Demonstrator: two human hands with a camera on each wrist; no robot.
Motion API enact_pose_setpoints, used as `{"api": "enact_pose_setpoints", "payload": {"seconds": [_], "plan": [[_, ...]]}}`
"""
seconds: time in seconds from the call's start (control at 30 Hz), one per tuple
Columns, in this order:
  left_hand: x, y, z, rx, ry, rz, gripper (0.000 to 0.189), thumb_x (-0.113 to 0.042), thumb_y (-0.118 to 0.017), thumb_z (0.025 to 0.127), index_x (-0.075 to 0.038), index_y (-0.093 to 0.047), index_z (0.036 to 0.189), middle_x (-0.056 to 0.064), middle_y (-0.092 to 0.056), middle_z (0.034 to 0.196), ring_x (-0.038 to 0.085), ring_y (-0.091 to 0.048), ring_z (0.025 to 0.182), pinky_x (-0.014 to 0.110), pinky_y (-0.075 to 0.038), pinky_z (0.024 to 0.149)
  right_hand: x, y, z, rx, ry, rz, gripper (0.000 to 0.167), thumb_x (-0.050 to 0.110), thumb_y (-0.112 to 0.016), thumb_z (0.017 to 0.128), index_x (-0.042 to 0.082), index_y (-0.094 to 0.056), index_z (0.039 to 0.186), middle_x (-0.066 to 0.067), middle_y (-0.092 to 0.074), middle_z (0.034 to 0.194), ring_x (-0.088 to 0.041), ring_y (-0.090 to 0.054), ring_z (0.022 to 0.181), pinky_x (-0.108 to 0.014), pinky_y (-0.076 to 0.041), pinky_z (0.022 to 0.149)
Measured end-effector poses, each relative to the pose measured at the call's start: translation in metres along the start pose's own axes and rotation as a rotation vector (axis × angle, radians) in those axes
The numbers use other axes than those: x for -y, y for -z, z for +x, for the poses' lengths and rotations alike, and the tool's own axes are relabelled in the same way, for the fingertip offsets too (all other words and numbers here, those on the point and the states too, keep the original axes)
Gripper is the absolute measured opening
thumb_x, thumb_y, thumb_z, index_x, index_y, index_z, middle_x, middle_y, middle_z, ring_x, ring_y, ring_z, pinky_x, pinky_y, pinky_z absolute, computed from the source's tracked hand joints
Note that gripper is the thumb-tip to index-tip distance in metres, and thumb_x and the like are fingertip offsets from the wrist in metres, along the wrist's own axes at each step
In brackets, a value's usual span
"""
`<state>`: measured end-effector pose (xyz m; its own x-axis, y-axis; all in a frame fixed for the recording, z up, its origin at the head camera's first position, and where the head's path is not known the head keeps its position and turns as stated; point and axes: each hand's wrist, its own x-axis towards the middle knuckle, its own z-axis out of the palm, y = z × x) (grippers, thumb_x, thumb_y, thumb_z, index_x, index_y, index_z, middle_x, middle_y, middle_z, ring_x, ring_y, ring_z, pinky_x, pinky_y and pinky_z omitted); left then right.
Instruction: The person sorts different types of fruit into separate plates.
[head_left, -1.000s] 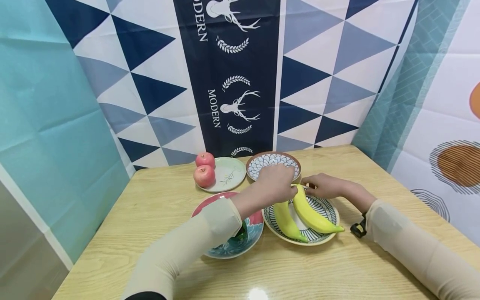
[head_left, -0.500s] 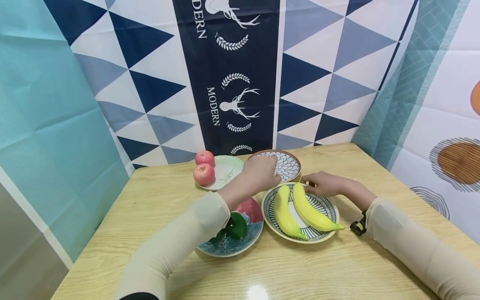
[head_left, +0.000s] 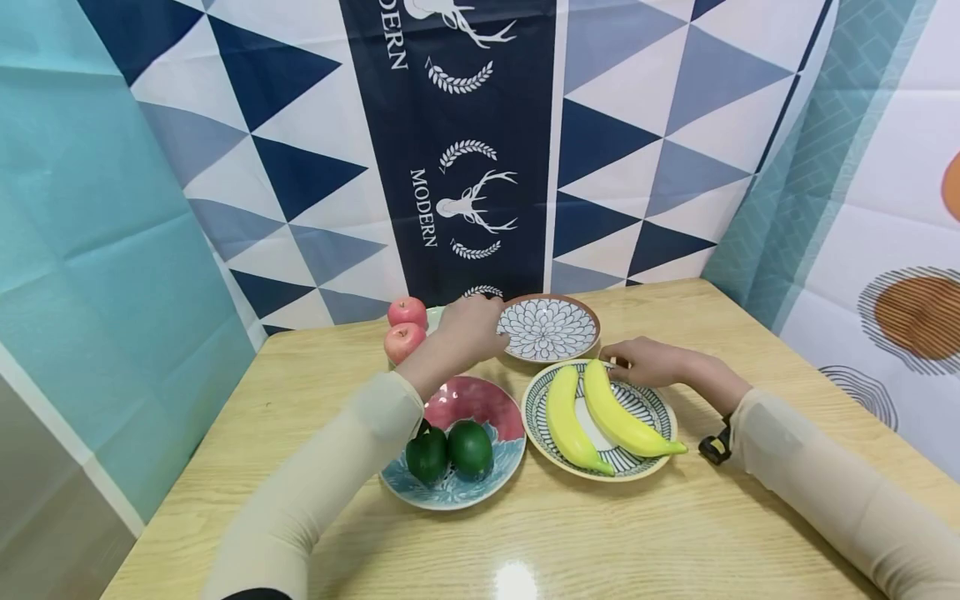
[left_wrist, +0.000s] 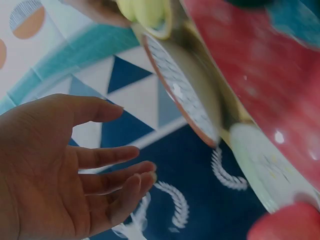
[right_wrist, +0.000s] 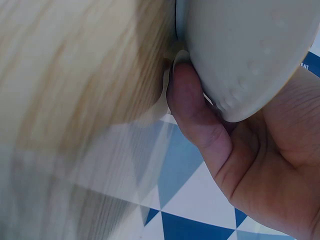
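My left hand (head_left: 468, 329) is in the air over the pale green plate (head_left: 435, 317) at the back, hiding most of it. In the left wrist view the fingers (left_wrist: 107, 157) are loosely bent with nothing between them. Two pink-red apples (head_left: 406, 342) are just left of that hand. My right hand (head_left: 645, 362) grips the far right rim of a black-and-white patterned plate (head_left: 536, 442), which bears two yellow bananas (head_left: 572, 421). Seen from the right wrist, the thumb (right_wrist: 187, 95) lies against the underside of this plate near its rim.
A brown-rimmed plate with a petal pattern (head_left: 551, 329) stands at the back, between the hands. Nearer, a red and blue plate (head_left: 480, 398) holds two dark green round fruits (head_left: 470, 450). The patterned wall cloth (head_left: 480, 275) rises behind the wooden table (head_left: 600, 542).
My left hand has moved left from above the bananas, past the petal-patterned plate, to the pale green plate. The dark green fruits have come into sight. My right hand has stayed at its plate's rim.
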<state>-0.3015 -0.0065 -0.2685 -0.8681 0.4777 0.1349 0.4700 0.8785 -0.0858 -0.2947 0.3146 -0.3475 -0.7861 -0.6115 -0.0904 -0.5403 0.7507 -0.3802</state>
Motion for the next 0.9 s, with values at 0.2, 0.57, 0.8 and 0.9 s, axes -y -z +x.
{"api": "enact_pose_setpoints", "payload": {"seconds": [0.2,0.57,0.8,0.9], "plan": [[0.041,-0.016,-0.001,0.012,0.015,0.049,0.045,-0.037,-0.071,0.096,-0.004,-0.068,0.127,0.016,-0.069,0.118,0.036,-0.068,0.109,0.051,-0.059,0.088,0.000,0.000,0.000,0.002,0.008,0.009,0.009,0.011,-0.060,0.105,0.016,-0.067,0.107,0.005,-0.061,0.087,-0.012,-0.055,0.075,-0.032,-0.046,0.070],[0.096,-0.040,-0.005,0.032,-0.061,0.114,0.047,-0.039,-0.070,0.098,-0.004,-0.066,0.129,0.017,-0.069,0.116,0.035,-0.066,0.108,0.052,-0.056,0.092,0.000,0.001,-0.001,0.013,0.002,0.018,0.009,0.011,-0.060,0.106,0.015,-0.067,0.108,0.006,-0.061,0.088,-0.013,-0.055,0.077,-0.032,-0.046,0.070],[0.112,-0.048,-0.004,0.032,-0.045,0.107,0.053,-0.041,-0.069,0.098,-0.005,-0.063,0.137,0.018,-0.064,0.127,0.037,-0.061,0.118,0.054,-0.054,0.099,0.002,0.002,-0.002,0.020,-0.009,0.021,0.011,0.011,-0.059,0.106,0.015,-0.068,0.111,0.005,-0.063,0.091,-0.013,-0.055,0.078,-0.032,-0.047,0.071],[0.118,-0.051,-0.005,0.038,0.000,0.087,0.054,-0.042,-0.069,0.098,-0.006,-0.063,0.138,0.018,-0.061,0.132,0.038,-0.057,0.122,0.057,-0.053,0.099,0.002,0.003,-0.002,0.020,-0.013,0.019,0.011,0.011,-0.059,0.106,0.014,-0.068,0.111,0.005,-0.063,0.091,-0.013,-0.056,0.079,-0.033,-0.047,0.072]]}}
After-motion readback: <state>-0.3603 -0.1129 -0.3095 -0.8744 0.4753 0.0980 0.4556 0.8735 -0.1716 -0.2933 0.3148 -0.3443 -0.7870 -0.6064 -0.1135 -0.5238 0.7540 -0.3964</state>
